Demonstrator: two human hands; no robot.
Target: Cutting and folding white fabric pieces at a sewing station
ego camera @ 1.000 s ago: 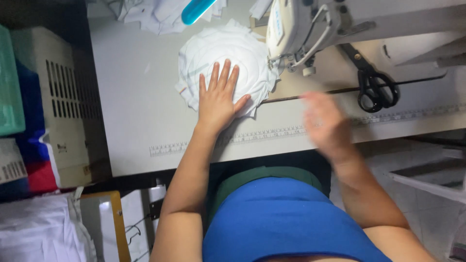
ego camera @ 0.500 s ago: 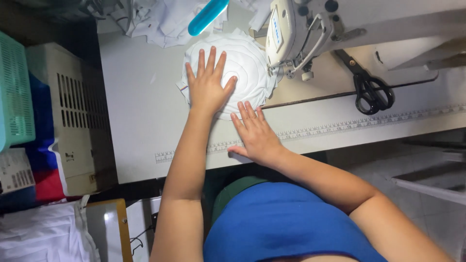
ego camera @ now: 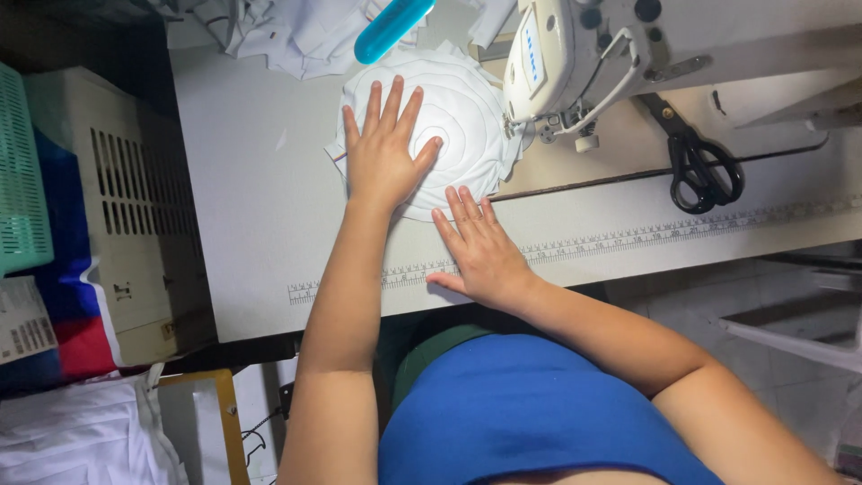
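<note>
Quilted white fabric round (ego camera: pixel 458 117) lies flat on the tabletop (ego camera: pixel 260 207), one edge beside the sewing machine (ego camera: pixel 575 63). Left hand (ego camera: pixel 384 153) presses it flat, grip released, steadying it. Right hand (ego camera: pixel 480 251), fingers spread, touches its near edge.

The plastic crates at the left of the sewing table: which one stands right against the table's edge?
The cream crate with vertical slots stands beside the table. The green mesh crate is farther left, at the picture's edge.
</note>
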